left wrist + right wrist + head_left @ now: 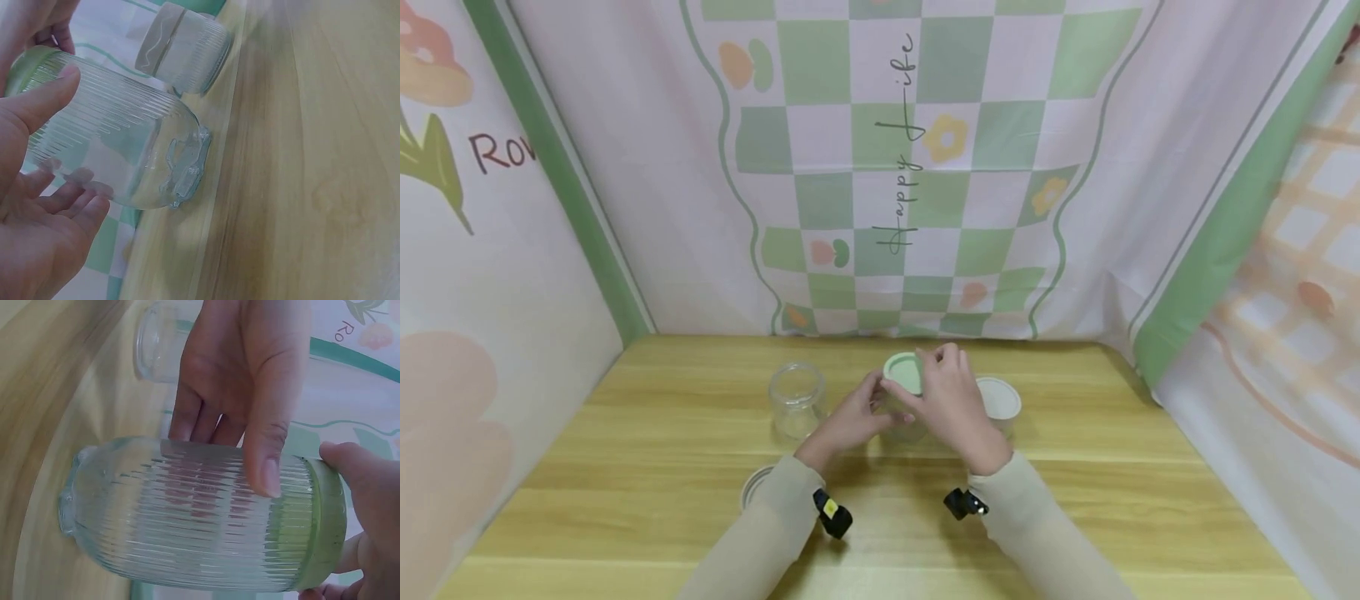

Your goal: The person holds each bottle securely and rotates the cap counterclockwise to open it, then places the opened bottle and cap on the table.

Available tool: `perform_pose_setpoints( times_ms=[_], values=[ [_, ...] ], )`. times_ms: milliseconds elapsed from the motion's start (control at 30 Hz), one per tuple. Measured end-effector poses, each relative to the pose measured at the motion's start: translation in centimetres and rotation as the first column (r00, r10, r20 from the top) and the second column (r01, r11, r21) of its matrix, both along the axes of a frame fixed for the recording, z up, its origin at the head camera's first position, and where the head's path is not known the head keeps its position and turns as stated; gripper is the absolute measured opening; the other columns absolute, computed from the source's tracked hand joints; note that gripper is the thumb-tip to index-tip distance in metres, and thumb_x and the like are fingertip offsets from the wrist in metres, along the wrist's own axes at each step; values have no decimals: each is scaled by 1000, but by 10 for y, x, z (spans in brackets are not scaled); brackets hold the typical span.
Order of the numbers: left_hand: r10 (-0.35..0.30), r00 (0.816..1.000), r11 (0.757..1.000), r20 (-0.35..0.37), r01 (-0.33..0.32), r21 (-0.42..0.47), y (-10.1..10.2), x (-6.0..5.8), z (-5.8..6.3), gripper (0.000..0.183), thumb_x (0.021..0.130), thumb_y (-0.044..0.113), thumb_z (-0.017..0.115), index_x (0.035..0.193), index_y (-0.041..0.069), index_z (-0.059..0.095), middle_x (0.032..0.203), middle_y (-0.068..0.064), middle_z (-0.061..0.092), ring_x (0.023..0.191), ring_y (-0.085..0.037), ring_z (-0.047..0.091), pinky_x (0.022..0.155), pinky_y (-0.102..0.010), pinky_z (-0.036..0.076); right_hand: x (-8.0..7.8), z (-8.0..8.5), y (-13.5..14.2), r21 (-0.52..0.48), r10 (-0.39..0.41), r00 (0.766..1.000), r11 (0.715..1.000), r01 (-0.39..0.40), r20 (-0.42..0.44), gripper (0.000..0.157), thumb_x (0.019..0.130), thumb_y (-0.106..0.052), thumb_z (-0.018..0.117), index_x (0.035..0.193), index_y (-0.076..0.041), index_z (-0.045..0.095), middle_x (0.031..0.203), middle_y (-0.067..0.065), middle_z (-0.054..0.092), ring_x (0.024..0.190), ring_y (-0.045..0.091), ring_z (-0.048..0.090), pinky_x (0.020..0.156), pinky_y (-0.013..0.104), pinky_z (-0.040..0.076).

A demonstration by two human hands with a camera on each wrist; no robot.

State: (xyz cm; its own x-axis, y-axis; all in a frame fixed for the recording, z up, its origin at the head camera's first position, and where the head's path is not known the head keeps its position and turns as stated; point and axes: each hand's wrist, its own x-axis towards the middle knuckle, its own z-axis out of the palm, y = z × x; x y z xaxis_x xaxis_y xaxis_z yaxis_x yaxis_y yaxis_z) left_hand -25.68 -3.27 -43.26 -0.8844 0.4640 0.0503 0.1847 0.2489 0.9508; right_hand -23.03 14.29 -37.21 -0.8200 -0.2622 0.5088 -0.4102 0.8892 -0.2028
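A tall ribbed glass jar (187,550) with a light green lid (904,372) is upright between my hands, its knobby base (190,165) at the tabletop. My left hand (853,414) holds the jar's body, thumb on one side and fingers curled round the other. On the green lid my right hand (957,398) grips the rim with thumb and fingers, which cover its right part in the head view. Whether the lid is tight or loose I cannot tell.
Left of my hands stands a clear glass jar (797,404) without a lid. A glass jar with a white lid (1000,398) is behind my right wrist. Partly under my left sleeve lies a round lid (756,486). The wooden table (1075,500) meets a printed curtain (917,208).
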Motion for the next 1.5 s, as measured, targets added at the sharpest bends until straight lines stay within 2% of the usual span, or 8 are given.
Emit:
perform_pose_setpoints(
  times_ms=[367, 600, 733, 900, 1100, 1267, 1367, 1500],
  values=[
    [-20, 1000, 999, 6, 20, 31, 0, -1, -1, 88, 86, 45, 78, 155, 21, 30, 157, -1, 36, 144, -30, 33, 115, -55, 30, -6, -12, 3, -50, 24, 999, 998, -26, -33, 75, 88, -56, 71, 124, 9, 63, 105, 21, 51, 95, 32, 47, 74, 39, 46],
    [-11, 1000, 1000, 17, 10, 21, 0, 0, 1, 89, 86, 46, 78, 156, 20, 30, 154, -1, 41, 143, -31, 34, 114, -55, 31, -8, -15, 9, -129, 90, 996, 987, -92, -28, 71, 86, -51, 76, 127, 6, 63, 109, 18, 50, 97, 30, 47, 73, 38, 49],
    [-19, 1000, 1000, 17, 18, 14, 0, 1, 1, 89, 86, 46, 78, 156, 20, 30, 152, -1, 43, 143, -30, 35, 115, -54, 30, -9, -15, 13, -163, 133, 991, 978, -130, 5, 71, 85, -50, 76, 129, 4, 63, 114, 17, 49, 100, 30, 46, 73, 39, 50],
    [-24, 1000, 999, 8, 24, 25, -1, 0, 2, 84, 87, 44, 78, 154, 21, 33, 150, 1, 44, 143, -28, 34, 117, -51, 27, -14, -11, 20, -195, 184, 978, 967, -162, 96, 73, 85, -53, 75, 134, -2, 61, 121, 14, 47, 107, 29, 46, 76, 42, 52],
    [-29, 999, 999, -15, 29, 19, 0, -2, 2, 79, 89, 41, 77, 152, 24, 34, 150, 2, 43, 142, -25, 35, 117, -49, 28, -24, -4, 29, -271, 274, 931, 940, -207, 240, 69, 85, -48, 79, 140, -10, 60, 126, 8, 47, 114, 28, 44, 83, 45, 52],
    [-44, 999, 999, -28, 45, 26, 0, -4, 1, 76, 92, 33, 76, 153, 22, 33, 151, 1, 43, 142, -24, 36, 117, -49, 28, -33, 2, 37, -242, 356, 886, 926, -291, 296, 65, 86, -40, 79, 141, -13, 59, 129, 10, 48, 113, 29, 47, 84, 43, 51],
    [-50, 998, 998, -30, 51, 24, 0, -5, 0, 75, 92, 31, 75, 153, 21, 32, 150, 1, 43, 141, -24, 37, 117, -48, 29, -38, 7, 41, -248, 393, 848, 914, -320, 356, 66, 85, -36, 78, 144, -15, 57, 132, 10, 47, 115, 28, 45, 84, 42, 50],
    [-53, 998, 998, -24, 53, 17, 0, -5, 0, 76, 93, 31, 75, 154, 21, 30, 151, 0, 42, 141, -25, 36, 117, -49, 29, -43, 11, 44, -249, 440, 803, 896, -367, 401, 68, 82, -29, 74, 145, -12, 55, 137, 13, 46, 117, 30, 43, 85, 43, 48]
  ],
)
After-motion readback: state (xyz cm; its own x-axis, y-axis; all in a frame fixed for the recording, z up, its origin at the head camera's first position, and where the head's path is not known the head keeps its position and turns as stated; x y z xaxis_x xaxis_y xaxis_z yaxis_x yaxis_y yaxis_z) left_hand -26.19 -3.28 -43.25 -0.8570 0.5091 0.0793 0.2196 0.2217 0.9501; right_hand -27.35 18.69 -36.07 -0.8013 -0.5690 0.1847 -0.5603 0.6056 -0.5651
